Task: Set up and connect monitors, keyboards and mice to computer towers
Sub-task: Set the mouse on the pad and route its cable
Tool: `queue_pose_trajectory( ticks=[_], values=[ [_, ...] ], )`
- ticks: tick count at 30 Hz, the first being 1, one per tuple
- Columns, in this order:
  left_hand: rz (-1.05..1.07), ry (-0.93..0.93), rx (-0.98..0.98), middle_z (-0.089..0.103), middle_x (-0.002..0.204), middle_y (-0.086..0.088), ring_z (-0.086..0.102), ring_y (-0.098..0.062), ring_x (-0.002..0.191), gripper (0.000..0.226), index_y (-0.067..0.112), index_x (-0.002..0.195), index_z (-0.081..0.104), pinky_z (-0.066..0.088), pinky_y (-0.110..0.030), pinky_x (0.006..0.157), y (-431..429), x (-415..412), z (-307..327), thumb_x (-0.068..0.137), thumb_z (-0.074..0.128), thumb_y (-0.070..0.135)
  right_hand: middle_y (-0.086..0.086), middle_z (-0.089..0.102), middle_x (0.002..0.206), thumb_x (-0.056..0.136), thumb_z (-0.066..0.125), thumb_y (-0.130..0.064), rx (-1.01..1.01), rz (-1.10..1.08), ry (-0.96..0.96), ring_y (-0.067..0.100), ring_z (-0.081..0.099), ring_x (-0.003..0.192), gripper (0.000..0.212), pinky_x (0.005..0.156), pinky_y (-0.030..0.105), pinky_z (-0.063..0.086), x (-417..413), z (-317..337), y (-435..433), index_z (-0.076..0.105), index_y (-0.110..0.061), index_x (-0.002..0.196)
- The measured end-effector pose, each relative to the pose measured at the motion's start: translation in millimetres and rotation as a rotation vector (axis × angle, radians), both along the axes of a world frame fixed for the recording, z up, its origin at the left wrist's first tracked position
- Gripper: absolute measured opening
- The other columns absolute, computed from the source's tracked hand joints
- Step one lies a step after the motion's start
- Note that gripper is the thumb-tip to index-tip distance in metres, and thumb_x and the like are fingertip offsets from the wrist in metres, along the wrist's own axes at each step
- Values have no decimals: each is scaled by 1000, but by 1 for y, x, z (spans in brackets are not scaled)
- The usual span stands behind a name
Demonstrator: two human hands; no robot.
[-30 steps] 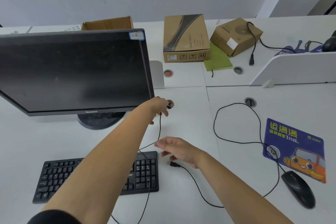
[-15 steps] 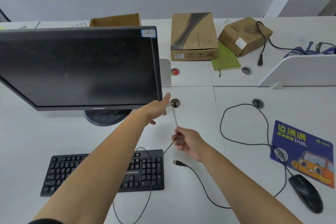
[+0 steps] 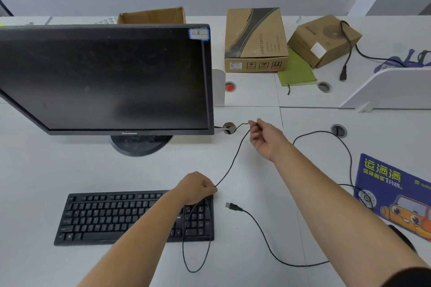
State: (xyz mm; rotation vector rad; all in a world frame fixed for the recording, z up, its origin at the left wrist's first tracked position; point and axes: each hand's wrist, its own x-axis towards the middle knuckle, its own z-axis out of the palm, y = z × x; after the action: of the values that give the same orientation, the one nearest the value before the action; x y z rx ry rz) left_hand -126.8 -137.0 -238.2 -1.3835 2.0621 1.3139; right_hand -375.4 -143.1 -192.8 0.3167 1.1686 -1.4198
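Observation:
A black monitor (image 3: 105, 79) stands on the white desk (image 3: 70, 170), with a black keyboard (image 3: 112, 214) in front of it. The thin black keyboard cable (image 3: 229, 165) runs from the desk's cable hole (image 3: 229, 127) down to the keyboard. My right hand (image 3: 265, 138) pinches this cable close to the hole. My left hand (image 3: 198, 187) pinches the same cable lower down, at the keyboard's top right corner. The mouse cable's USB plug (image 3: 232, 206) lies loose on the desk to the right of the keyboard. The black mouse (image 3: 403, 237) is mostly hidden behind my right arm.
A blue mouse pad (image 3: 396, 193) lies at the right. A second cable hole (image 3: 338, 130) is beyond it. Two cardboard boxes (image 3: 255, 39), a green notebook (image 3: 296, 69) and a black power cord (image 3: 347, 53) sit at the back. A white divider (image 3: 394, 88) stands at the right.
My left hand drew back from the cable hole to the keyboard's corner. My right hand took the cable and moved up to the hole.

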Motion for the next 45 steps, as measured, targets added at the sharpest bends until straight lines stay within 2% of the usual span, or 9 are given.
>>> queue_pose_trajectory(
  ticks=[5, 8, 15, 21, 28, 33, 38, 41, 45],
  values=[
    [470, 299, -4, 70, 75, 4, 56, -7, 63, 17, 14, 91, 77, 48, -18, 58, -9, -18, 12, 94, 67, 27, 15, 58, 87, 102, 48, -9, 114, 223, 212, 23, 65, 70, 6, 52, 25, 51, 9, -11, 14, 51, -4, 101],
    [798, 498, 96, 70, 79, -8, 60, -15, 67, 13, 7, 91, 75, 58, -25, 70, -22, -36, 22, 94, 68, 17, 9, 58, 91, 101, 49, -10, 231, 631, 396, 18, 62, 67, 11, 52, 22, 40, 29, -27, 44, 58, -7, 107],
    [1101, 582, 279, 64, 81, -14, 67, -12, 56, 16, 0, 97, 67, 60, -24, 73, -37, -63, 23, 93, 69, 15, 2, 71, 94, 102, 45, -42, 107, 979, 125, 11, 57, 68, 42, 57, 22, 37, 48, -33, 90, 72, -12, 115],
    [957, 494, 291, 68, 88, -12, 66, -21, 74, 32, 1, 97, 67, 61, -28, 73, -35, -67, 23, 100, 59, 32, -2, 56, 67, 101, 54, -35, 24, 650, 65, 10, 50, 53, 23, 47, 20, 33, 32, -21, 87, 64, -16, 92],
    [300, 202, 61, 74, 92, 4, 63, -18, 104, 62, 18, 115, 68, 45, -36, 99, -13, -37, 14, 101, 25, 62, -4, 65, 74, 103, 42, -35, -2, 239, 99, 9, 56, 58, 33, 52, 21, 40, 3, -19, 23, 65, -11, 104],
    [325, 269, -54, 64, 69, 3, 62, -14, 83, 72, 23, 100, 71, 44, -29, 81, 1, -19, 23, 95, 15, 69, 13, 63, 109, 101, 49, -29, -75, 38, 24, 21, 67, 79, 46, 66, 29, 54, -3, -10, -20, 41, 1, 135],
    [158, 185, -417, 56, 63, 5, 55, -22, 67, 72, 18, 87, 60, 43, -34, 71, 2, -4, 17, 93, 10, 69, 25, 48, 137, 98, 55, -42, -39, 3, -24, 32, 68, 93, 82, 87, 38, 57, -5, -14, -27, 9, -12, 158],
    [58, -8, -737, 47, 50, 5, 42, -22, 45, 64, 17, 72, 46, 46, -37, 70, -1, -10, 5, 97, 14, 66, 22, 54, 123, 100, 55, -40, 44, 46, -42, 31, 64, 81, 62, 71, 35, 58, 2, -17, -10, 27, -10, 146],
    [191, -259, -649, 53, 58, 3, 54, -23, 58, 54, 15, 88, 49, 39, -34, 75, -10, -35, 8, 103, 17, 55, 21, 59, 112, 100, 57, -31, 133, 184, 28, 31, 66, 76, 37, 62, 34, 58, 3, -25, 18, 43, -2, 119]
  ],
)
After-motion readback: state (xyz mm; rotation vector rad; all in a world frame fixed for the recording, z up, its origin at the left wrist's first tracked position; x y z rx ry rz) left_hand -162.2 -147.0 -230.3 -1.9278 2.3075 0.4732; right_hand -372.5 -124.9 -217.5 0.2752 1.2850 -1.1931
